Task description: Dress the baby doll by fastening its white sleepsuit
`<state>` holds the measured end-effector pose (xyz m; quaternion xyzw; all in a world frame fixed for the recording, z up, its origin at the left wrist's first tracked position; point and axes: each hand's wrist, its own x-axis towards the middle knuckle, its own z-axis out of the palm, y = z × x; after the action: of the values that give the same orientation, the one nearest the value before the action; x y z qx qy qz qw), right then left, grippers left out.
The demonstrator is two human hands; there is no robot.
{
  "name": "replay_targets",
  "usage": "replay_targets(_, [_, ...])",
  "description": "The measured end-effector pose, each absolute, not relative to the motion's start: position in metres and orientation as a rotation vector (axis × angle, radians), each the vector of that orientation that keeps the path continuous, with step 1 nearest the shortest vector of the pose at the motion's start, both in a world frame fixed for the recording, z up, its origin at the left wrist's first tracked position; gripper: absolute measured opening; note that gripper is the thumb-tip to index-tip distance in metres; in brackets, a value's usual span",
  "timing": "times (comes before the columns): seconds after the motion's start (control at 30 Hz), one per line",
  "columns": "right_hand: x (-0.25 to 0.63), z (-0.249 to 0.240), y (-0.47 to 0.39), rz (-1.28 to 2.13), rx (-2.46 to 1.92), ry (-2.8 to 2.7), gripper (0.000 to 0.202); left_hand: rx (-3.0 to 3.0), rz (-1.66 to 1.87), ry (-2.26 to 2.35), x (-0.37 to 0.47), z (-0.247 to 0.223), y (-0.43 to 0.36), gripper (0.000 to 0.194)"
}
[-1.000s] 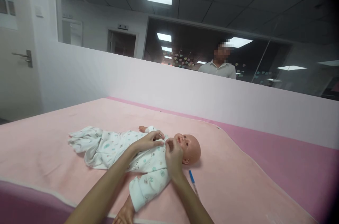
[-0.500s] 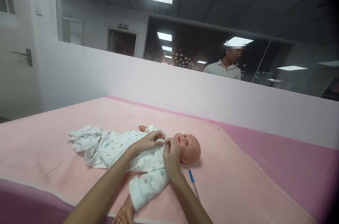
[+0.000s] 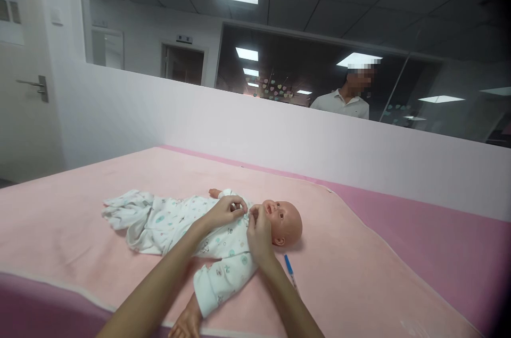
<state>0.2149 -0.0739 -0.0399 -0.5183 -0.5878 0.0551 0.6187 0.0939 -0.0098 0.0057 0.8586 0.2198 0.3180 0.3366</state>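
Observation:
A baby doll [image 3: 289, 218] lies on its back, its bald head to the right. It wears a white patterned romper [image 3: 175, 221], bunched up at the leg end on the left. My left hand [image 3: 223, 213] rests over the doll's chest, thumb and forefinger pinched together at the romper's neckline. Close beside it, my right hand [image 3: 259, 234] is closed at the collar just under the doll's chin, fingertips bent in. The bit of cloth or fastening between the fingertips is too small to make out. One doll arm stretches toward me, its sleeve below my wrists.
A blue-capped pen-like stick [image 3: 290, 269] lies right of my right forearm. The pink padded sheet [image 3: 351, 274] covers the table, with a white wall [image 3: 279, 130] behind. Beyond the window stands a person in a white shirt [image 3: 339, 104]. At far left is a door [image 3: 24, 93].
My left thumb and forefinger have drawn together, and a small gap shows between the two hands' fingertips. The person behind the window has shifted slightly right.

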Motion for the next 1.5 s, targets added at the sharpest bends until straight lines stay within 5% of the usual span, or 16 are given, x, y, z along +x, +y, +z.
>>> replay_targets(0.4, [0.216,-0.043,-0.070,0.114,-1.194,-1.264,0.008,2.314,0.826,0.573,0.094,0.001,-0.004,0.016])
replay_targets(0.9, [0.212,-0.041,-0.080,-0.324,-1.314,-1.501,0.021,2.081,0.829,0.591,0.085,0.008,-0.002,0.026])
replay_targets(1.5, [0.185,-0.028,-0.066,-0.334,-1.310,-1.695,0.007,2.166,0.582,0.637,0.044,0.004,0.007,0.033])
